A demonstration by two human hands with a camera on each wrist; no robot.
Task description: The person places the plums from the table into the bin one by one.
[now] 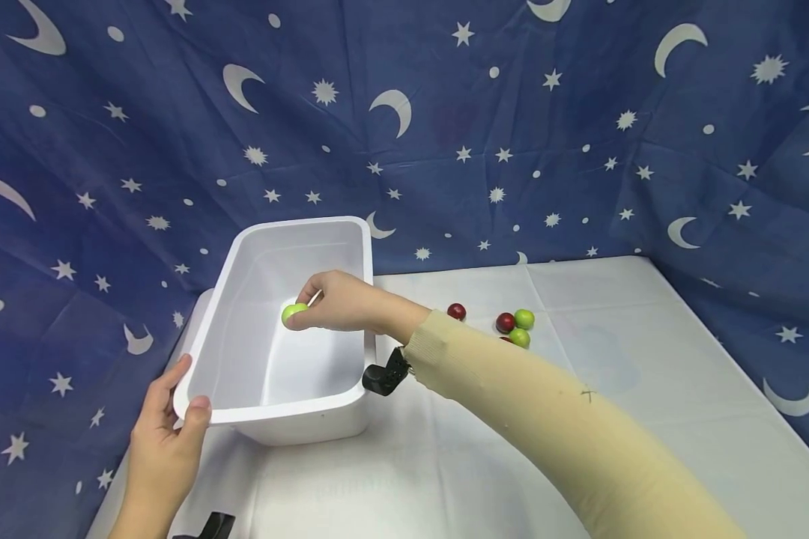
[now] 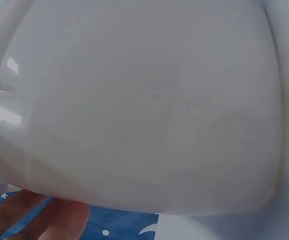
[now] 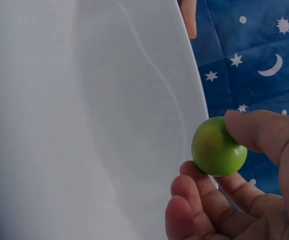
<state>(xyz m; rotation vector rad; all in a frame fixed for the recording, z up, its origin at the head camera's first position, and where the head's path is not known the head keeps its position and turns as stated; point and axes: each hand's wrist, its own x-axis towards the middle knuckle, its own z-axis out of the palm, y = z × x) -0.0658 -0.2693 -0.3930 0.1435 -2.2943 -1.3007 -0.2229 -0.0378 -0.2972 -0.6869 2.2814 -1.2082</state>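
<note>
Over the inside of a white plastic basin (image 1: 290,408), my right hand (image 1: 340,301) pinches a small round green fruit (image 1: 293,311) between thumb and fingers. The right wrist view shows the green fruit (image 3: 218,147) close up, smooth and shiny, with the basin's pale inner wall (image 3: 129,115) beyond it. At the near left corner my left hand (image 1: 165,442) grips the basin's rim, thumb on top. In the left wrist view the basin's outer wall (image 2: 149,110) fills most of the picture, and fingers (image 2: 64,220) of the left hand show beneath the rim.
On the white-covered table (image 1: 647,374), right of the basin, lie a lone dark red fruit (image 1: 456,311) and a small cluster of red fruits (image 1: 505,323) and green fruits (image 1: 524,319), partly behind the right sleeve. A blue star-and-moon cloth (image 1: 445,112) hangs behind.
</note>
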